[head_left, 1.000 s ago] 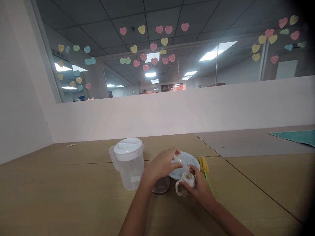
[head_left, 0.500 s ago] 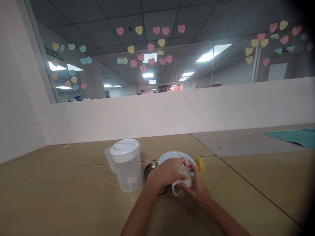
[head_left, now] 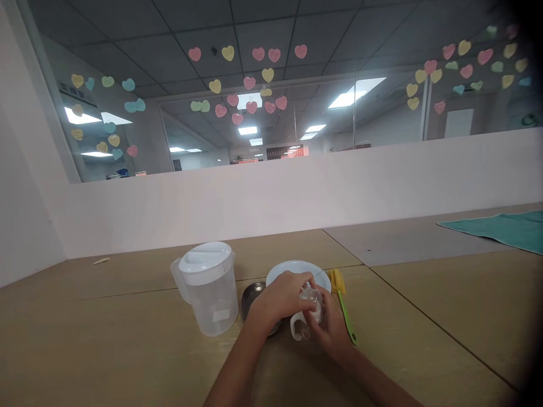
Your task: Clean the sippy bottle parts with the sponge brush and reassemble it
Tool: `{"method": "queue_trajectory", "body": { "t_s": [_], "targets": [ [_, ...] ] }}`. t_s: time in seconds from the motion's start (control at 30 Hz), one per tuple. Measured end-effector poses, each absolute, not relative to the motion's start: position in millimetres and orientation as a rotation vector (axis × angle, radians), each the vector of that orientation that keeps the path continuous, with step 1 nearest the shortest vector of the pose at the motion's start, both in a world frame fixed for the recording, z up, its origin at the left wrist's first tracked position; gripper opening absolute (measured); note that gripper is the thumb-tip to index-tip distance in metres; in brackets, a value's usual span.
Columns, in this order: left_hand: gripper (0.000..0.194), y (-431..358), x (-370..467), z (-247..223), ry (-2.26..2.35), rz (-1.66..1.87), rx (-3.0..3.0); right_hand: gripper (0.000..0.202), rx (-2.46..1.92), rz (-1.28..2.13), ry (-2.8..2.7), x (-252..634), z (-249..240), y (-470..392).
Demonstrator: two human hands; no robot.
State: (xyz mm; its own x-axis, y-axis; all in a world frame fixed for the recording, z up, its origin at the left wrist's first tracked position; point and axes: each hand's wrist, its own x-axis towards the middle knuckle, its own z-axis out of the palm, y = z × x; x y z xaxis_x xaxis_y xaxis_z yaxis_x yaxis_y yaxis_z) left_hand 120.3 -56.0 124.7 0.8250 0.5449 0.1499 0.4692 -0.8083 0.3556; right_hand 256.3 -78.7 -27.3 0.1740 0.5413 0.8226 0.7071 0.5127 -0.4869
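Over the near side of the table I hold a small clear bottle [head_left: 313,295] with a white collar and a curved white handle. My left hand [head_left: 280,298] comes over it from the left, its fingers and thumb closed round the top. Lower down on the right side, my right hand [head_left: 333,330] wraps the body. The fingers hide much of the bottle. Behind the hands lies a white plate [head_left: 292,265], partly covered. A round metal bowl [head_left: 249,297] sits under my left wrist. Right of my hand is a green-handled brush [head_left: 348,319] with a yellow sponge head.
A clear lidded pitcher [head_left: 214,302] stands left of the metal bowl, its handle to the left. A teal cloth [head_left: 496,230] lies at the far right. A small flat pale piece [head_left: 101,260] rests at the back left. A low white wall [head_left: 271,198] bounds the table's back.
The bottle has turned and tilted slightly between my hands, both of which keep hold. The view has shifted a little, and more of the brush's green handle shows.
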Motion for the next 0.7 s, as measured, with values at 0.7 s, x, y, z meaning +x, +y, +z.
{"method": "queue_trajectory", "body": {
  "t_s": [0.7],
  "targets": [
    [0.025, -52.8, 117.9, 122.6, 0.725, 0.381, 2.718, 0.036, -1.273, -0.227, -1.404, 246.5, -21.7, -79.8]
  ]
}}
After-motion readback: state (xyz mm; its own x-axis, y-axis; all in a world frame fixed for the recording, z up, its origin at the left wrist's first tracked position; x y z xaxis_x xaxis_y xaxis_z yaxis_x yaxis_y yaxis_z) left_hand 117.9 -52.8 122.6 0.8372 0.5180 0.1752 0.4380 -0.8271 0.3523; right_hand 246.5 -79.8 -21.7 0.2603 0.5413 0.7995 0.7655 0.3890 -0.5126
